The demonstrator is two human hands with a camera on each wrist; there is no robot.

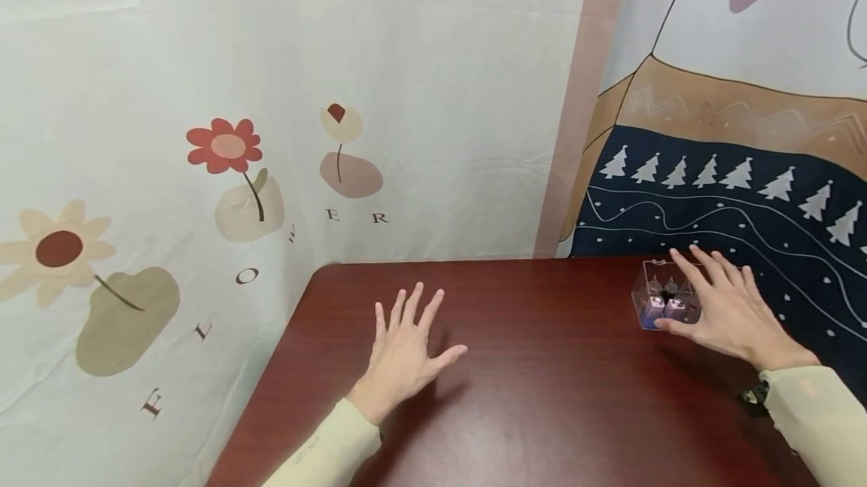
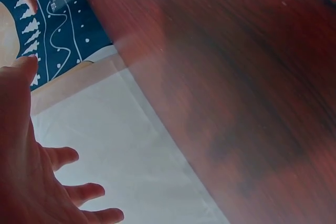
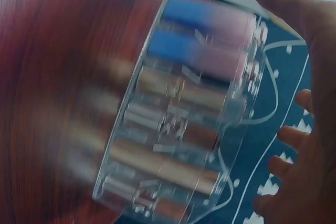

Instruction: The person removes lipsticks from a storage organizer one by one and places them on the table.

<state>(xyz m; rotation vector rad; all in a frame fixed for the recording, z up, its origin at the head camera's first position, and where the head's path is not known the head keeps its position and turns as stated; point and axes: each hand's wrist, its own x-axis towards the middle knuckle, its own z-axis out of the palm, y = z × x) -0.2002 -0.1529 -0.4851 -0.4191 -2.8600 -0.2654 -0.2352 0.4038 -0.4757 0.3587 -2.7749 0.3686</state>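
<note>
A clear plastic rectangular box [image 1: 645,281], holding two blue-to-pink blocks [image 3: 199,53] and slim brownish tubes [image 3: 165,164], sits at the far right of the glossy red-brown table [image 1: 515,389]. The right hand [image 1: 734,315], digits spread wide, is at its right side, contact unclear. The left hand [image 1: 401,357], splayed and holding nothing, hovers above the table's left part, well apart from the box.

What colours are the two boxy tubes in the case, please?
Both tubes fade from blue to pink, clearest in the right wrist view.
</note>
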